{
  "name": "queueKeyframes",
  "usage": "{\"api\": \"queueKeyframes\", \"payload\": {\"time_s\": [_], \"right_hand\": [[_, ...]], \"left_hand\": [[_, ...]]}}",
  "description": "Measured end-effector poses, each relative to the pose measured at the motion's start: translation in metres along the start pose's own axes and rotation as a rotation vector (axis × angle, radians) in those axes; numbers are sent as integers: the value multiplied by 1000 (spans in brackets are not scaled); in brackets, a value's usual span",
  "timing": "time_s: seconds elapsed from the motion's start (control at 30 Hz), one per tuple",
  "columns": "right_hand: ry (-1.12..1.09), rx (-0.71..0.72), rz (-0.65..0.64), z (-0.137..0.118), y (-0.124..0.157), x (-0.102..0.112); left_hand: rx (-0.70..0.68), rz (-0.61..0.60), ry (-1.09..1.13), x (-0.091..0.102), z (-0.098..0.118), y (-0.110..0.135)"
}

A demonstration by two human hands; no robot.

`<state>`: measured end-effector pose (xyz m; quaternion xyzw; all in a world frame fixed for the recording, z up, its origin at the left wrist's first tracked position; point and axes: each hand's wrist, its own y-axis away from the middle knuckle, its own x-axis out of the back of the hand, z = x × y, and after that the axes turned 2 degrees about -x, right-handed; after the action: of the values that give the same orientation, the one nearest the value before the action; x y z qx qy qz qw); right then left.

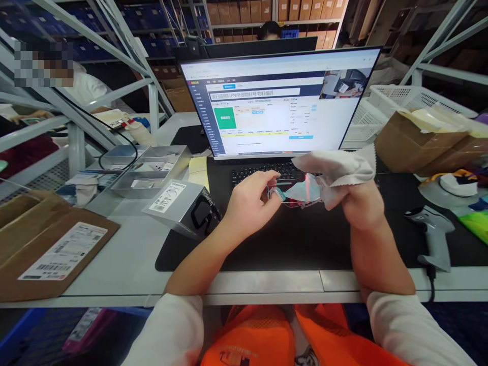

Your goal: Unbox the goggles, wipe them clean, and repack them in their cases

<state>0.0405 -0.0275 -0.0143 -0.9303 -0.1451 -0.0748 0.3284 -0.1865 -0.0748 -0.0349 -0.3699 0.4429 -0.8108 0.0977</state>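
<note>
My left hand [249, 198] is closed in a pinch on one end of a pair of clear glasses [295, 192] with a teal tip. My right hand [356, 201] grips the other end through a grey cleaning cloth [337, 165] that drapes over its fingers. Both hands hover above a black desk mat [290, 244], just in front of a keyboard [259, 173]. A clear plastic glasses box [183, 206] with a white barcode label lies left of my left hand.
A monitor [278, 101] stands behind the keyboard. A metal tray [150, 170] and a brown shipping envelope [46, 249] lie at the left. A barcode scanner [429, 231], cardboard box [415, 140] and white basket [404, 96] are on the right. Another person sits behind the monitor.
</note>
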Motion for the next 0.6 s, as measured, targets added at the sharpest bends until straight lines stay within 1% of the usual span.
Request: {"api": "queueKeyframes", "payload": {"time_s": [0.07,0.13,0.2,0.23,0.27,0.4,0.53,0.6], "right_hand": [[173,131,-91,-8,4,-11],[359,255,-148,-10,5,-23],[486,332,-186,-4,3,-32],[520,356,-182,2,1,-35],[538,368,-159,8,-2,-36],[530,386,11,31,-8,-41],[570,428,30,37,-5,-50],[614,395,82,39,-4,-53]], "left_hand": [[18,34,-30,0,0,0],[55,74,-55,1,-2,-1],[86,114,-81,4,-4,-2],[95,133,-98,6,-6,-2],[100,150,-117,7,-8,-3],[98,182,-175,10,-14,-5],[45,217,-196,8,-18,-5],[35,237,-214,7,-20,-6]]}}
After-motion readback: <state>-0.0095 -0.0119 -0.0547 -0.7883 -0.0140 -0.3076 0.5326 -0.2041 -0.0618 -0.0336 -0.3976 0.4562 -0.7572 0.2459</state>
